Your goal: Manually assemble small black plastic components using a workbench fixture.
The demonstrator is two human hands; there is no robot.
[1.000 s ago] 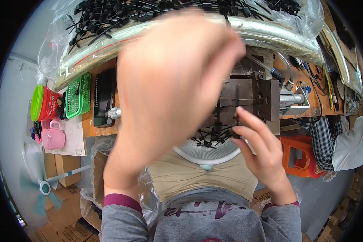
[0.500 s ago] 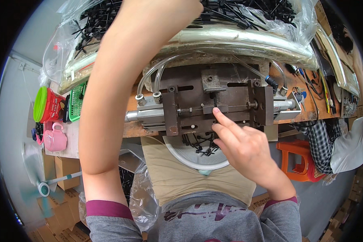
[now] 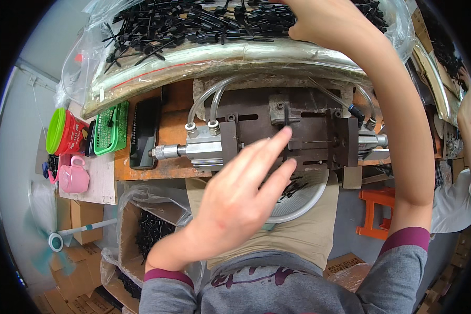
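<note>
My left hand (image 3: 240, 191) reaches over the dark metal clamping fixture (image 3: 256, 102), index finger and thumb stretched out and apart. Its index fingertip is at a thin black plastic piece (image 3: 286, 114) standing at the fixture's middle block; whether it presses on the piece is unclear. My right hand (image 3: 327, 23) is up at the far edge of the view, over a heap of black stemmed plastic pieces (image 3: 204, 26). The upper edge cuts off its fingers, so any hold is hidden. Below the fixture, a white basket (image 3: 314, 201) with several black pieces sits at my lap, partly behind my left hand.
Air cylinders (image 3: 204, 149) with clear hoses (image 3: 199, 104) flank the fixture. At left are a phone (image 3: 144, 133), a green basket (image 3: 112, 128), a red tub (image 3: 68, 133) and a pink cup (image 3: 73, 177). A lined carton (image 3: 128, 222) stands below; an orange stool (image 3: 374, 209) is at right.
My hands have traded places: the right left the fixture for the heap at the far edge, and the left came down from the heap to the fixture. The view shifted slightly.
</note>
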